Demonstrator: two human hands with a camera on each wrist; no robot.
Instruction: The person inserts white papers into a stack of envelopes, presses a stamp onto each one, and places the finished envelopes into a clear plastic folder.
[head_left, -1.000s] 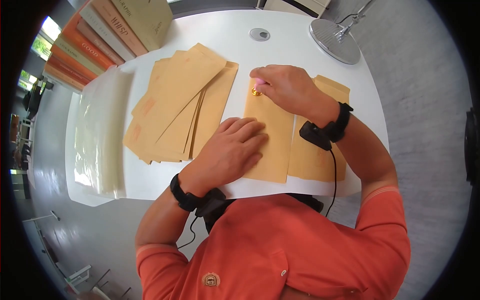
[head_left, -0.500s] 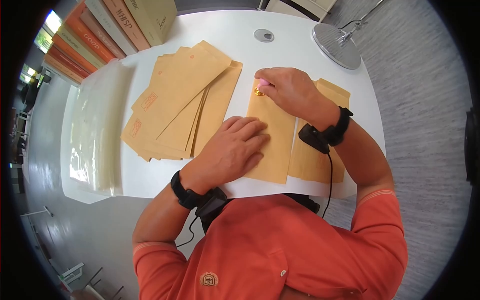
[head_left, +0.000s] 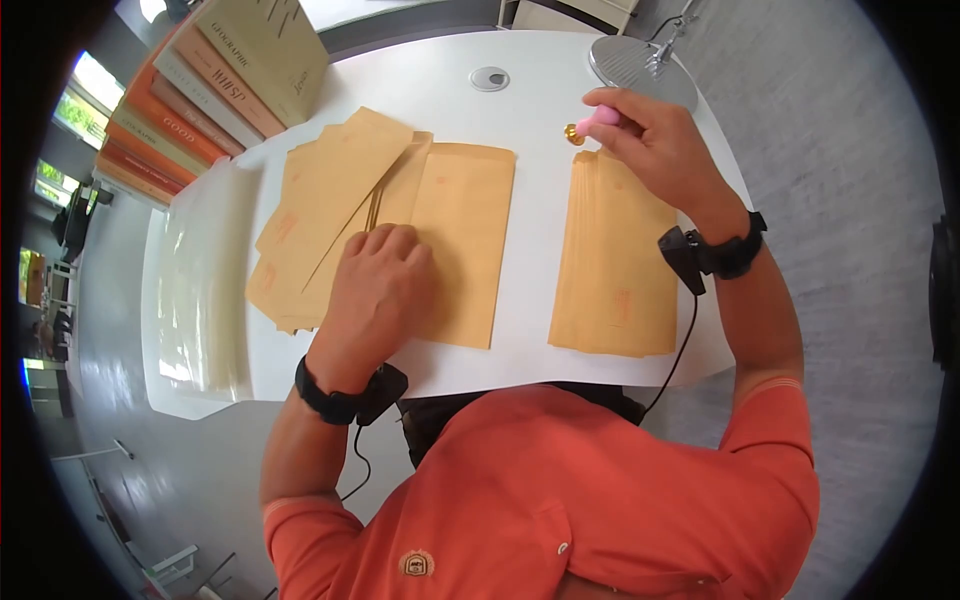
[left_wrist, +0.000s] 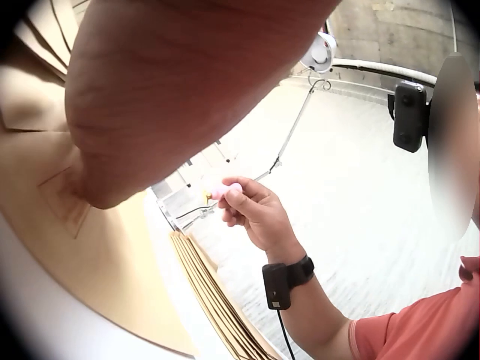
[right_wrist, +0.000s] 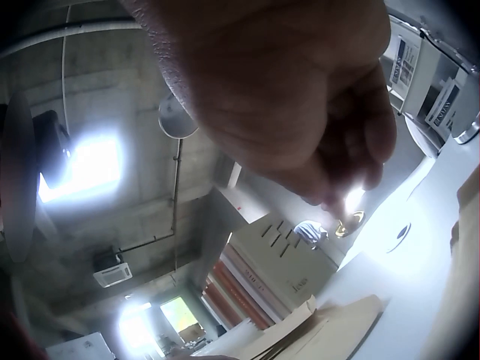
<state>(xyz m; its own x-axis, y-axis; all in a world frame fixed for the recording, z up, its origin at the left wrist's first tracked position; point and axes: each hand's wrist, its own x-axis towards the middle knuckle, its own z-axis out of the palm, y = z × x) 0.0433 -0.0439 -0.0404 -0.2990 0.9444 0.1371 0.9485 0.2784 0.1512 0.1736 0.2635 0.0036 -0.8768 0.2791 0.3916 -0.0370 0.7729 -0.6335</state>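
Observation:
In the head view, my right hand (head_left: pixel 660 150) pinches the pink handle of a seal stamp (head_left: pixel 597 122) with a gold head, held up past the far end of a stack of brown envelopes (head_left: pixel 620 260). My left hand (head_left: pixel 385 290) is at the left edge of a single brown envelope (head_left: pixel 465 240), fingers curled and fingertips largely hidden. That envelope overlaps the right side of a fanned pile of envelopes (head_left: pixel 335 190). In the left wrist view, a red printed frame shows on the envelope (left_wrist: pixel 127 255) close under the left hand.
A clear plastic-wrapped bundle (head_left: pixel 205 280) lies at the table's left side. Behind it stands a row of books (head_left: pixel 215 75). A lamp base (head_left: pixel 640 70) stands at the back right, and a round cable cap (head_left: pixel 489 79) is set in the white table (head_left: pixel 410 70).
The right hand has lifted the stamp off the envelope and moved right. The left hand has moved left with that envelope, onto the fanned pile's edge; its fingers are more curled now.

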